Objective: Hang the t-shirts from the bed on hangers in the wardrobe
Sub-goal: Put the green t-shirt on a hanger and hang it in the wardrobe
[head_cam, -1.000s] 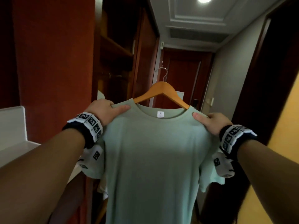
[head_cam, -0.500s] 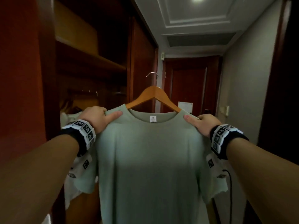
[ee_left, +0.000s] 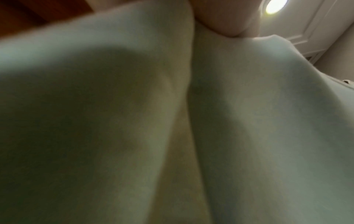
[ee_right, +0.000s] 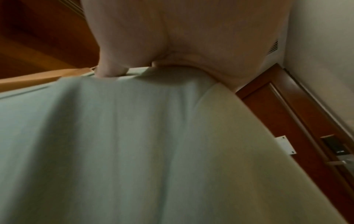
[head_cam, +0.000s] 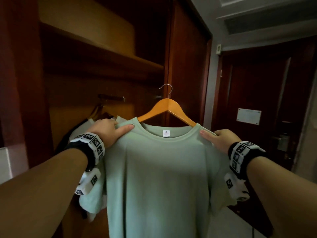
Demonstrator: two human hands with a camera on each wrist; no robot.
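Wood, far left: the open wardrobe [head_cam: 103, 69] fills the left half of the head view, with a shelf across its upper part and a short dark rail [head_cam: 111, 97] below it.
Clothes already inside: pale garments [head_cam: 89, 122] hang under that rail, partly hidden behind the left hand.
Left hand [head_cam: 108, 130]: raised, fingers curled over the shirt's left shoulder and thumb pressed along the front near the collar, pinching the cloth; whether the hanger arm beneath is also caught, I cannot tell.
Left wrist view: almost wholly pale green cloth, blurred, with a bit of the hand at the top edge.
T-shirt [head_cam: 159, 177]: pale green, short-sleeved, held up in mid-air in front of the wardrobe opening, hanging straight down, a small white label inside the neck.
Hanger [head_cam: 167, 109]: light wood with a metal hook, threaded through the collar; the hook is free, near the wardrobe's right upright and touching no rail.
Right hand [head_cam: 221, 140]: grasps the shirt's right shoulder, thumb on the front, fingers behind the cloth.
Right wrist view: the thumb [ee_right: 113, 66] presses the shoulder seam, just beside the wooden hanger arm.
Far right: a dark wooden door [head_cam: 257, 103] with a white notice [head_cam: 248, 116] fixed on it.
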